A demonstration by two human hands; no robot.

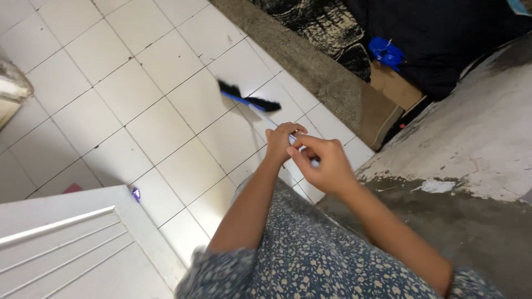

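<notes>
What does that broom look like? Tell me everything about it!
The broom has a blue head with black bristles and a long, thin, pale handle. It looks like plastic. It slants from the hands down to the white tiled floor, its bristles at the tiles. Both hands grip the handle's top end, the left hand just ahead of the right hand. The head is blurred, so finer details cannot be made out.

A plastic-looking blue broom head (248,101) with black bristles above glossy white floor tiles (138,83), beside a rough, stained concrete slab (476,138).
</notes>
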